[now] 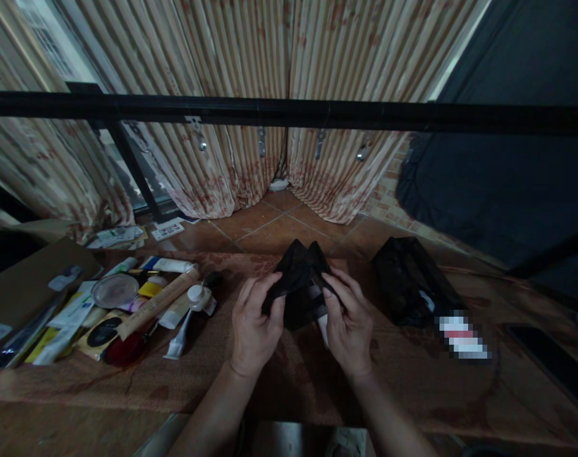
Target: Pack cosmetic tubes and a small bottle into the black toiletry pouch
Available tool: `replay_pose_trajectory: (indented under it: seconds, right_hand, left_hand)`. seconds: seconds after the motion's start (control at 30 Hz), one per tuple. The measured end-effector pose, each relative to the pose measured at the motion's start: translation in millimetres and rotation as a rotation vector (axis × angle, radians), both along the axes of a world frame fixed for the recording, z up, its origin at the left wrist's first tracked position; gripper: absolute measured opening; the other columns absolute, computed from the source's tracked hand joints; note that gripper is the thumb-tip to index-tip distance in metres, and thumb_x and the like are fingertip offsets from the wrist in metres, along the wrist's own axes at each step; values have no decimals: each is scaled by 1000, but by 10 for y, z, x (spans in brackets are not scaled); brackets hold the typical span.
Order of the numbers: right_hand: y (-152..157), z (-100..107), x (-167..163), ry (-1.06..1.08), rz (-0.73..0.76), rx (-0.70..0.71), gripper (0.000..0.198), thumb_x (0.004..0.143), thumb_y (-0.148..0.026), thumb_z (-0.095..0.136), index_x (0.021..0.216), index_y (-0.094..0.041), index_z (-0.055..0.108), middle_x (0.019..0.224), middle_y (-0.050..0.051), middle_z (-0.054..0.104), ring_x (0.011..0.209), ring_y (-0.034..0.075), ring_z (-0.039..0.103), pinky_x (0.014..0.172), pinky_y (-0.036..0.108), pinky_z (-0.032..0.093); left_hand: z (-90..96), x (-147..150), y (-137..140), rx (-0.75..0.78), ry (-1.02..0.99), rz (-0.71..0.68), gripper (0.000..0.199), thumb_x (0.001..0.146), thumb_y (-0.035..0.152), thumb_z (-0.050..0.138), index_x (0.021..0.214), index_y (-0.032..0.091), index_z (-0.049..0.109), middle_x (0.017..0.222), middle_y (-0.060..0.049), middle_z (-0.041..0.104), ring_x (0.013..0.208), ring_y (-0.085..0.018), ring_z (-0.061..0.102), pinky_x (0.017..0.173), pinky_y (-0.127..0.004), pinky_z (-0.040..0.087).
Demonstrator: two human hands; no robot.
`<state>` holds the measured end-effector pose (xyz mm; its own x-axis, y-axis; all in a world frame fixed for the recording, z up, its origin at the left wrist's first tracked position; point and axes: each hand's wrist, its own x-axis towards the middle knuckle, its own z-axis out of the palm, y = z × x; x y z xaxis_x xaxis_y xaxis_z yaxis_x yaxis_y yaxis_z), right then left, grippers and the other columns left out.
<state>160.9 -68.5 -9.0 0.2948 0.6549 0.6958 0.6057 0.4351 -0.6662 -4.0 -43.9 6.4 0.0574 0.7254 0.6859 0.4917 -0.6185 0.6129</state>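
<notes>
Both your hands are closed on the same thing: your left hand pinches one side of a soft black pouch and your right hand pinches the other, thumbs toward you, holding it up over the middle of the desk. A pale strip hangs beside your right thumb, and you can't make out any print on it. Near your right hand lies a second black bag, with a tag at its near end blurred into white and red blocks, so its wording is lost. Farther right is a dark, flat phone-like slab. To your left is a heap of toiletries: a white-capped bottle, a long beige tube, a round clear-topped case and a white-and-blue tube; their lettering is too small and dim to read. Beyond the desk, a white card carries a dark square pattern like a QR code, near the striped curtains.
</notes>
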Motion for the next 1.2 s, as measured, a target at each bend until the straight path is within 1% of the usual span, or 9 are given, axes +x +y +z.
replay_pose_trajectory:
  seconds: [0.17,0.4,0.53,0.63,0.73,0.83,0.93,1.03,1.2]
  right_hand:
    - [-15,-7,-9,154,15,-54,25,95,-29,55,113,-25,72,113,7,73,108,22,68,93,39,54]
    - [16,82,98,608,41,-110,28,89,-39,64,108,-21,75,106,7,76,98,23,70,87,39,55]
    - [57,213,274,860,-41,-134,22,76,-36,74,90,-19,77,88,3,77,80,19,71,73,31,57]
    - [70,264,385,951,-40,-219,19,68,-34,79,80,-19,77,78,2,76,71,18,70,66,28,56]
    - [84,243,417,953,74,-322,24,69,-35,79,86,-19,77,80,3,76,72,20,71,66,30,56]
    - [110,181,361,859,142,-365,32,72,-41,78,95,-19,76,87,4,77,77,22,72,69,33,57]
    - [134,110,255,685,164,-355,42,71,-41,81,106,-19,72,101,6,76,91,24,72,81,39,57]
    - [126,38,155,535,224,-376,61,72,-39,80,127,-21,61,115,9,73,105,26,68,93,45,53]
    - [67,-54,94,481,389,-584,81,78,-40,75,148,-24,37,119,10,69,102,24,69,87,44,55]
  left_hand:
    - [5,-33,23,-57,-12,-12,25,89,19,62,114,23,65,97,-3,64,92,-17,62,81,-29,51]
    - [39,-137,91,-177,51,-155,24,85,22,69,109,22,68,91,-2,64,85,-16,62,78,-29,51]
    - [53,-189,81,-291,85,-285,20,86,24,68,106,24,69,84,0,63,79,-15,61,72,-27,50]
    - [61,-186,33,-409,86,-371,21,87,22,64,108,25,68,80,1,63,71,-13,60,64,-25,48]
    - [61,-155,-4,-531,70,-430,24,88,23,61,111,25,67,80,1,65,69,-14,61,62,-24,48]
    - [37,-123,8,-603,-8,-451,24,89,21,57,111,23,67,88,0,71,77,-16,66,69,-27,52]
    - [2,-114,54,-618,-89,-369,25,86,18,56,107,23,68,93,-1,74,83,-18,69,73,-28,54]
    - [-23,-126,102,-625,-169,-292,25,84,19,58,105,21,70,92,-1,74,82,-19,70,70,-28,55]
    - [-61,-153,162,-668,-229,-177,25,82,23,59,104,20,70,82,-1,74,71,-18,69,62,-27,54]
